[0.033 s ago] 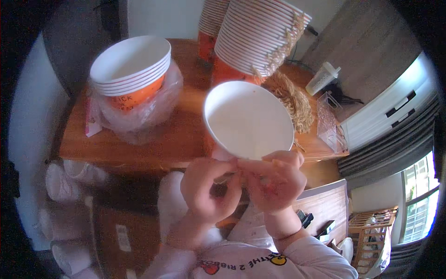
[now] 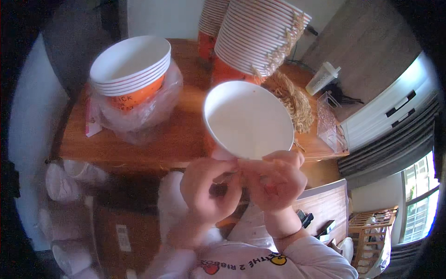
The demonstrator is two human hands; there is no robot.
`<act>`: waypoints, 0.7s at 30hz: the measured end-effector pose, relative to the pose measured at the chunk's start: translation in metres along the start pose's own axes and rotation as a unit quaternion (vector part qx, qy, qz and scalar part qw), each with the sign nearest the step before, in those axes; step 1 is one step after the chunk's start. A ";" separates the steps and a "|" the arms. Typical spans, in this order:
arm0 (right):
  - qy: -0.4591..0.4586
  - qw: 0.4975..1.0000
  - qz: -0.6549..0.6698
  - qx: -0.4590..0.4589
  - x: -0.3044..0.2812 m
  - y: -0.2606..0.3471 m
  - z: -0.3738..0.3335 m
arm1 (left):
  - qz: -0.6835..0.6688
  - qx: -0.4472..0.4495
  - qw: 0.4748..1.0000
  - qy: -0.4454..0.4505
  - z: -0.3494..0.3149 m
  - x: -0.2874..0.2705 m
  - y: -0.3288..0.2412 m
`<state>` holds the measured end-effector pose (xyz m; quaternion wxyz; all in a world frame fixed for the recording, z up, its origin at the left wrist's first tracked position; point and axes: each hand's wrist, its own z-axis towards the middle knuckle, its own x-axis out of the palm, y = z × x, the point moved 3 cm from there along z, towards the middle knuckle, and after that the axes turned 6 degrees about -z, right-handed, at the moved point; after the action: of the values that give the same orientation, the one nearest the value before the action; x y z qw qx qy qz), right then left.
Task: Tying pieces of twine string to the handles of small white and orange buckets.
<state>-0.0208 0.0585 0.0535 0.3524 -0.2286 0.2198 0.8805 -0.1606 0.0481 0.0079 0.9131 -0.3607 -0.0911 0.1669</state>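
Observation:
A white-lined paper bucket tilts toward me at the front edge of the table, its open mouth facing up. My left hand is closed in a pinch at the bucket's near rim, thumb and forefinger bent into a loop. Beside it, my right hand is also closed, its fingertips meeting the left ones just below the rim. Whatever lies between the fingertips is hidden. Behind the bucket, to the right, lies a bundle of tan twine.
A tall stack of paper buckets with braided cords stands behind. Nested orange buckets in clear plastic wrap sit left on the wooden table. A lidded cup and a clear box are at right.

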 end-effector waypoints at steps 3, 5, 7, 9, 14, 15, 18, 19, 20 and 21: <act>-0.014 0.999 0.005 -0.041 0.001 -0.003 0.001 | 0.011 0.009 1.000 -0.026 0.000 0.002 0.001; -0.044 0.998 0.027 -0.039 0.004 -0.007 -0.002 | 0.016 0.028 0.999 -0.035 0.001 0.004 0.002; -0.074 0.995 0.052 -0.039 0.004 -0.006 -0.003 | 0.026 0.058 0.997 -0.043 0.001 0.003 0.000; -0.067 0.996 0.018 -0.055 0.003 -0.005 -0.003 | 0.035 0.060 0.997 -0.036 0.002 0.002 -0.001; -0.006 0.999 -0.010 -0.047 0.000 -0.004 -0.001 | 0.022 0.036 0.999 -0.026 0.002 0.002 -0.001; 0.003 0.999 -0.006 -0.045 -0.001 -0.004 0.000 | 0.005 0.020 0.999 -0.026 0.000 0.004 0.001; -0.019 1.000 0.012 -0.008 0.000 -0.003 0.001 | -0.031 -0.021 0.999 -0.025 -0.002 0.004 0.002; -0.019 1.000 0.013 -0.008 0.000 -0.003 0.001 | -0.049 -0.046 0.997 -0.025 -0.002 0.004 0.003; -0.012 1.000 0.011 0.002 -0.001 -0.004 -0.001 | -0.049 -0.046 0.997 -0.025 -0.002 0.004 0.004; -0.006 1.000 0.007 0.012 -0.001 -0.004 -0.001 | -0.053 -0.039 0.998 -0.024 -0.001 0.004 0.004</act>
<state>-0.0167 0.0601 0.0524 0.3499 -0.2176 0.2302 0.8816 -0.1572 0.0513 0.0044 0.9034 -0.3867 -0.1388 0.1231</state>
